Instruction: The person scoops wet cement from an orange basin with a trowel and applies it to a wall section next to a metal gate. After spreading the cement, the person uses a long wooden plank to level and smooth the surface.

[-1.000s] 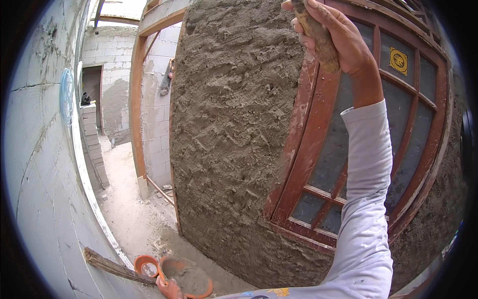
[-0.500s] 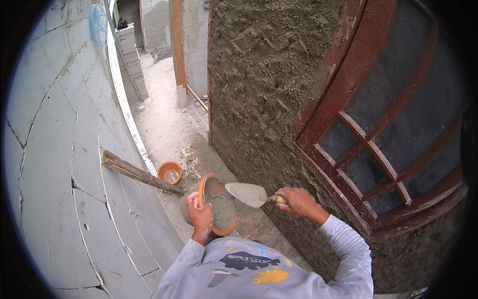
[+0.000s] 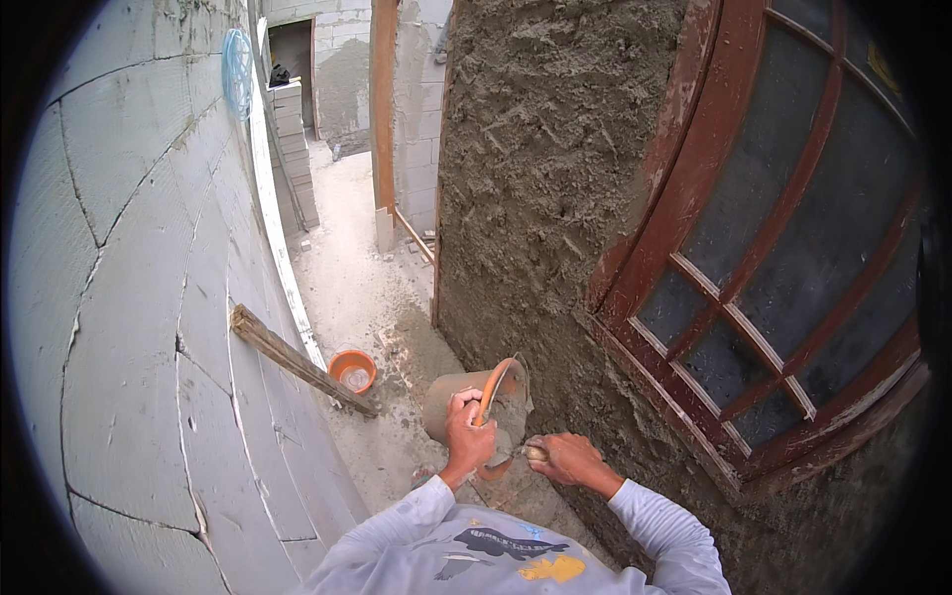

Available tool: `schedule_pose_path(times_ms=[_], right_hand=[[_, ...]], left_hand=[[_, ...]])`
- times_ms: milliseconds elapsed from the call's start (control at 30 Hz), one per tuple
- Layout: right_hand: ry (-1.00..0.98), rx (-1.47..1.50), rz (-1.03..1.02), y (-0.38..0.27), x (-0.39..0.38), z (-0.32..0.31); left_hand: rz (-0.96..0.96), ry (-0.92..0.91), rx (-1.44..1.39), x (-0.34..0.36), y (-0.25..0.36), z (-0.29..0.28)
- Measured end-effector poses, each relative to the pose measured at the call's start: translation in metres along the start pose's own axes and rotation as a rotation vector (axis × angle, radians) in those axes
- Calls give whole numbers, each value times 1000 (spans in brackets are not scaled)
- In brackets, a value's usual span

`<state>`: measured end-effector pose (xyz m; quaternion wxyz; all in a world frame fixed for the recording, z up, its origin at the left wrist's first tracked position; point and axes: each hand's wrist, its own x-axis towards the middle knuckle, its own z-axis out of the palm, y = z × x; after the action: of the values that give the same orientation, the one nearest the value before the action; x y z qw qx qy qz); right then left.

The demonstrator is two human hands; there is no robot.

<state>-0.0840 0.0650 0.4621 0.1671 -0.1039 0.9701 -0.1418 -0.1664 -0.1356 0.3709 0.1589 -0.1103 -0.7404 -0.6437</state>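
Observation:
My left hand point(image 3: 470, 436) is closed round the orange rim of a mortar-smeared bucket point(image 3: 451, 399). The bucket is tipped over toward the right, its mouth facing the rough wall. Wet grey mortar point(image 3: 511, 409) shows inside it. In my right hand point(image 3: 575, 462) is the handle of a trowel point(image 3: 535, 453), gripped just right of the bucket's mouth. The trowel's blade dips into the bucket and is mostly hidden. Close beyond the bucket rises the wall point(image 3: 535, 198), coated in coarse wet mortar.
A small orange tub point(image 3: 352, 371) stands on the floor near a wooden stick point(image 3: 297, 357) slanting from the grey block wall point(image 3: 139, 297). A red-brown window frame point(image 3: 684, 228) with glass panes is set in the right wall. Blue coiled tubing point(image 3: 238, 74) hangs far left.
The bucket has swung right and tipped toward the wall with my left hand on it. My right hand has moved in and down, bringing the trowel blade from above into the bucket.

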Motion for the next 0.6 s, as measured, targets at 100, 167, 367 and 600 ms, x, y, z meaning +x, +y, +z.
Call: schedule_pose_path(times_ms=[100,167,367,600], right_hand=[[28,88,37,31,5,10],[-2,129,75,30,7,10],[63,49,105,33,48,-35],[363,-175,-23,-21,101,-246]], left_hand=[[-179,62,-201,10,-9,-11],[-249,110,-329,16,-24,-22],[-469,294,-707,64,-13,-58],[-523,342,-689,126,-65,-98]])
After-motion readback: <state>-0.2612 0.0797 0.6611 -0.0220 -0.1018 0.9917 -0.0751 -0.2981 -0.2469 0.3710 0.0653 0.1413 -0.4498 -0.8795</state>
